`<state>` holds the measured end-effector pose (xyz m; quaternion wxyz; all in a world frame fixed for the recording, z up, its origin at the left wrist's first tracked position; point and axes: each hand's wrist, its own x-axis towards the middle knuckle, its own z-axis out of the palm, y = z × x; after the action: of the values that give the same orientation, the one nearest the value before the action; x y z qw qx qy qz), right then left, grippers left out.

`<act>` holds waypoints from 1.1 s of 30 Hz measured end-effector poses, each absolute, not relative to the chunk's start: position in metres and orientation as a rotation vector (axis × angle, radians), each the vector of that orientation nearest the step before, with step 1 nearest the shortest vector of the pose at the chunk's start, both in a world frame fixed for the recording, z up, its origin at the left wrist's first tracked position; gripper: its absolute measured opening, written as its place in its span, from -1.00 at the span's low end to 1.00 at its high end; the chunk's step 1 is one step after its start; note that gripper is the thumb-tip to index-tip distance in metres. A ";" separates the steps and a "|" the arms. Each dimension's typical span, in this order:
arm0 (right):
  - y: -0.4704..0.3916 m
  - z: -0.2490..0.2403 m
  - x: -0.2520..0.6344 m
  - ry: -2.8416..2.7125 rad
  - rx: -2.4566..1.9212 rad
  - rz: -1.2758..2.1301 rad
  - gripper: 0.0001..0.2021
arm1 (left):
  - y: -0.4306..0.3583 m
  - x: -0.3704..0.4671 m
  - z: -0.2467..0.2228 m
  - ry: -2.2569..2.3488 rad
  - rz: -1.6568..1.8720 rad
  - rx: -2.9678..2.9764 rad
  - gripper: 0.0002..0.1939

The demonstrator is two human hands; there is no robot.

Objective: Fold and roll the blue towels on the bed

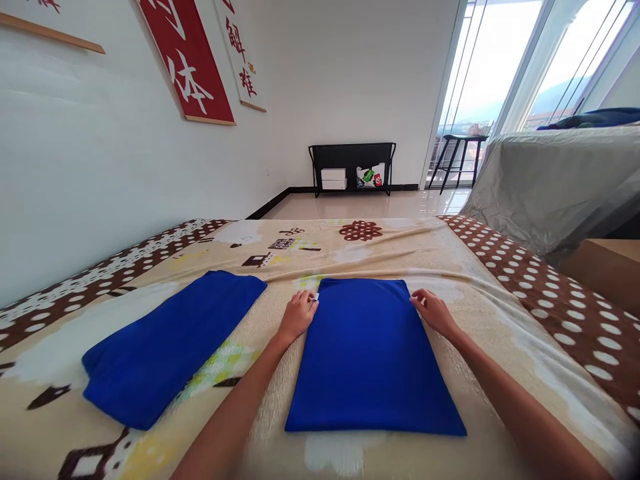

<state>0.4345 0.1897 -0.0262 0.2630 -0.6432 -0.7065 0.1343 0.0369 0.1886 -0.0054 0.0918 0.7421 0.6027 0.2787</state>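
A blue cloth (373,360) lies flat and smooth in front of me on the patterned blanket (345,257), a rough rectangle with its wider edge toward me. At its upper left edge my left hand (299,315) is closed in a pinch, with a small white tag (315,297) showing at the fingertips. My right hand (434,312) pinches the opposite edge near the upper right corner; a tiny pale bit shows at its fingertips. To the left, apart from both hands, another blue cloth (175,347) lies folded and slanted.
Brown, white-dotted borders (560,300) run along the blanket's sides. Beyond its far edge, a black rack (353,157) holding white boxes (333,179) stands against the wall. At right are a cardboard box (605,270), a plastic-covered piece of furniture (560,180) and a black stool (463,153).
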 end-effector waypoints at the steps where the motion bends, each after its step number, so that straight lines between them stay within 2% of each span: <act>1: 0.214 -0.027 0.429 -1.886 -1.760 0.340 -0.71 | 0.215 0.042 -0.010 1.819 0.845 2.187 -0.71; 5: 0.273 -0.043 0.422 -1.854 -1.820 0.309 -0.66 | 0.282 0.046 -0.033 1.845 0.870 2.163 -0.64; 9: 0.294 -0.063 0.432 -1.887 -1.849 0.347 -0.67 | 0.306 0.036 -0.053 1.775 0.833 2.179 -0.66; 18: 0.303 -0.073 0.439 -1.879 -1.858 0.356 -0.67 | 0.314 0.023 -0.057 1.698 0.764 2.135 -0.69; 33: 0.307 -0.071 0.437 -1.783 -1.858 0.350 -0.68 | 0.314 0.029 -0.055 1.816 0.873 2.011 -0.69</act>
<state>0.4366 0.3071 -0.0714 0.2679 -0.6887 -0.6611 0.1299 0.0292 0.3141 -0.0547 0.1471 0.6987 0.6309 0.3035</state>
